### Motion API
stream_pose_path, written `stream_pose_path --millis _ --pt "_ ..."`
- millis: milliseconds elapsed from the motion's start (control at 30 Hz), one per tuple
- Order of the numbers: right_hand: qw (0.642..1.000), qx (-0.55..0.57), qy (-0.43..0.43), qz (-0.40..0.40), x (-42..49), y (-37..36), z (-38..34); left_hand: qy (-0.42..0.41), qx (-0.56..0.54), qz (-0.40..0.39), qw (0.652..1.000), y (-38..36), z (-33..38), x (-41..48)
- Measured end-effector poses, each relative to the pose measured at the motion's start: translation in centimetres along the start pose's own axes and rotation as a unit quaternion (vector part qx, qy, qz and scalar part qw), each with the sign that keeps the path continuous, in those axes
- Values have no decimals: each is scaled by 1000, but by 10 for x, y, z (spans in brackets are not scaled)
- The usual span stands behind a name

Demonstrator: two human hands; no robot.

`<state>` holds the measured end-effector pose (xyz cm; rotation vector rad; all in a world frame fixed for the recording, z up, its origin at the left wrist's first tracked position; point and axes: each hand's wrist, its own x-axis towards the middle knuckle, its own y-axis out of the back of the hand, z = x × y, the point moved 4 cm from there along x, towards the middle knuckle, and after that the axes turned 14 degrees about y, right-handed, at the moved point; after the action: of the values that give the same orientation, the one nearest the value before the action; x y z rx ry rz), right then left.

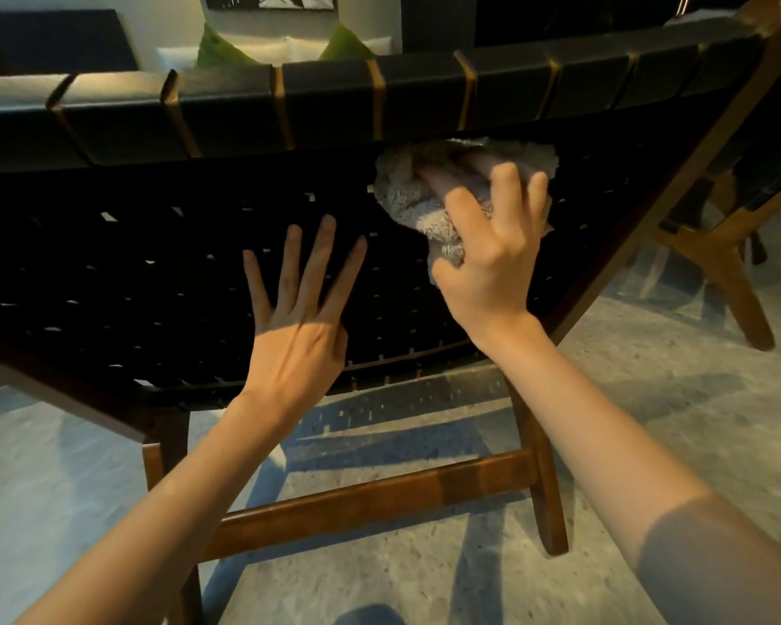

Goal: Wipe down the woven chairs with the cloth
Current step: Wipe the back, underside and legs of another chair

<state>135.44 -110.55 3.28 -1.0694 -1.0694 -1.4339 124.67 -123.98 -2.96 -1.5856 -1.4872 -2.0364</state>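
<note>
Behind the nearer woven chair (154,286), looking down from the head camera, I have both hands on the rear face of its dark strapped back. The right hand (492,263) is closed round a bunched cream cloth (406,196) and presses it against the weave just under the top rail (424,97), towards the right side of the back. Two pale shapes inside the folds are probably its other fingers, though the blur there stops me being sure. The left hand (298,336) lies flat on the weave lower down and to the left, fingers straight and spread, holding nothing; I read it as steadying the back.

As for progress, I judge the job to be somewhere in its middle at best. The weave is too dark for me to tell wiped straps from unwiped ones, so I cannot credit any area as done. What I can say is that the cloth sits at the upper right only, and the wide stretch to the left, the lower rows, the wooden legs and the second chair (718,245) standing just beyond on the right would all need a pass.
</note>
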Motion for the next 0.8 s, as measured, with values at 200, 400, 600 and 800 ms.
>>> stream_pose_path --millis 200,400,600,800 --pt "1000 16 11 12 -25 -24 6 -8 7 8 1000 -4 -1 2" --pt "991 53 25 -120 -94 -55 5 -30 24 9 999 -11 -4 1" --pt "878 34 -34 -476 -177 -89 1 -31 27 -9 999 -13 -9 -1" --pt "822 65 -83 -560 -196 -99 -2 -41 19 0 999 -11 -9 -3"
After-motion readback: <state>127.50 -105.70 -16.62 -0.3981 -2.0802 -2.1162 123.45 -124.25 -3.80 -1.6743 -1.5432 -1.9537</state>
